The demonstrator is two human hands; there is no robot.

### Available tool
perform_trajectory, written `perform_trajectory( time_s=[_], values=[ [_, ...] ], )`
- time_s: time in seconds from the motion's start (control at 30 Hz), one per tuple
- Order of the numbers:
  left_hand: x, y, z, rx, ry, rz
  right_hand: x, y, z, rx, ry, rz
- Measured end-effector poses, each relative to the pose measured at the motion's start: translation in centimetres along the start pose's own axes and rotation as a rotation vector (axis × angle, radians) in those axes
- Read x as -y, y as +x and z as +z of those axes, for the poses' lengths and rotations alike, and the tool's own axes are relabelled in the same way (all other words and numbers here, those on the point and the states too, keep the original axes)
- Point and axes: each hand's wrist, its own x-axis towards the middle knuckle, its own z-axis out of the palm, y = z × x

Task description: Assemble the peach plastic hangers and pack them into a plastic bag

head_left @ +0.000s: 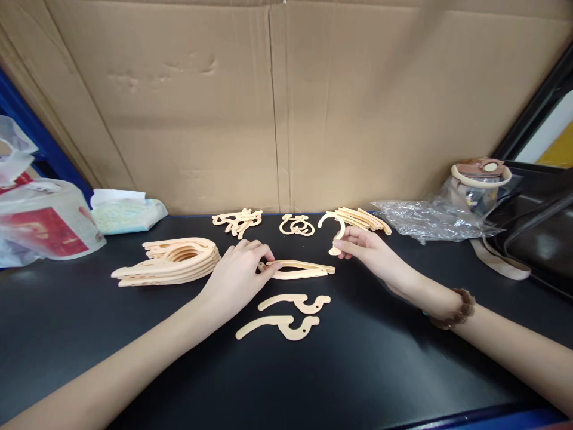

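Pinched between the fingers of my right hand [362, 248] is a cream hook piece [341, 230], its curve pointing up and left. My left hand [242, 272] grips the left end of a long cream arm assembly [299, 273], whose two strips lie slightly apart on the black table [358, 370]. Nearer to me, two curved arm pieces lie flat, one [298, 301] above the other [282, 325]. A stack of cream hanger-shaped parts [172, 263] sits just left of my left hand.
Along the back lie a pile of small cream pieces [239, 221], some hooks [296, 225] and a bundle of strips [364, 220]. Tissues [128, 212] and a bagged roll [49, 221] stand left; clear plastic [416, 221], a cup [478, 185] and a black bag [541, 233] are right. Cardboard [179, 107] rises behind.
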Motion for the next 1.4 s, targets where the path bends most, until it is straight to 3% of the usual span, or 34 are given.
perform_trajectory(
  time_s=[0.2, 0.4, 0.5, 0.63, 0.77, 0.87, 1.17, 1.4],
  values=[
    [-0.6, 0.1, -0.4, -0.092, -0.231, -0.049, 0.0, 0.0, 0.0, 0.007, 0.019, -0.005],
    [-1.6, 0.5, -2.4, -0.209, -1.052, -0.137, -0.3, -0.1, 0.1, 0.014, 0.057, -0.030],
    [-2.0, 0.4, -3.3, -0.170, -1.194, -0.128, -0.1, -0.4, 0.2, 0.045, 0.075, -0.034],
    [-2.8, -0.5, -2.8, -0.013, -0.992, -0.067, 0.7, -0.9, 0.6, 0.134, 0.133, -0.032],
    [-3.8, -1.6, -1.3, 0.216, -0.553, 0.003, 1.7, -1.5, 1.0, 0.254, 0.221, -0.012],
    [-4.4, -2.1, -0.4, 0.298, -0.243, 0.055, 2.2, -1.9, 1.3, 0.317, 0.260, 0.017],
    [-4.7, -2.7, 1.2, 0.274, -0.107, 0.178, 2.2, -2.4, 1.6, 0.460, 0.312, 0.049],
    [-4.6, -2.7, 1.4, 0.258, -0.075, 0.188, 2.3, -2.5, 2.2, 0.455, 0.239, 0.037]
  ],
)
